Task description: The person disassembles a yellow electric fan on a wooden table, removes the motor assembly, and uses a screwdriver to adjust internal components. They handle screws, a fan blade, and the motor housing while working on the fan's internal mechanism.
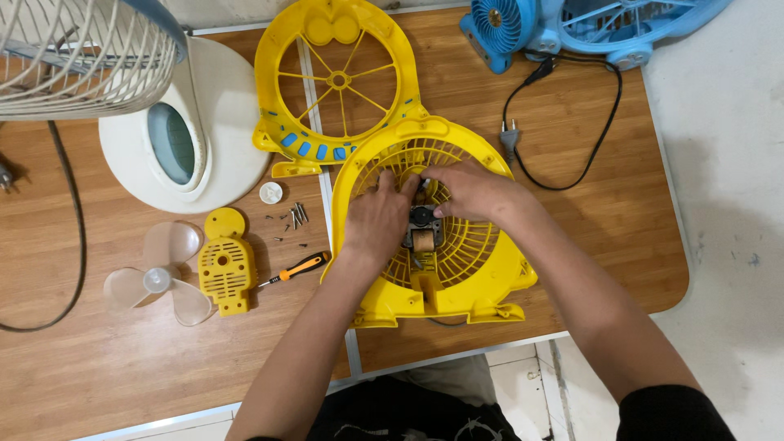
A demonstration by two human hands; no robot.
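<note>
Both hands work at the centre of a yellow fan housing [457,278] that lies flat on the wooden table [588,204], near its front edge; the left hand [377,219] rests on the grille with its fingers curled toward the small motor [422,233] at the hub; the right hand [472,192] reaches in from the other side, its fingertips pinched on something at the top of the motor, though what exactly they grip is hidden. Whether the left hand grips anything I cannot tell. Just behind lies the second yellow housing half [339,82]; to the left sit loose screws [292,217], an orange-handled screwdriver [298,267], a small yellow cover [226,265], a clear fan blade [159,273], a white cap [270,193] and a white fan base [192,131]; a blue fan [572,24] with its black power cord [572,175] stands at the far right.
</note>
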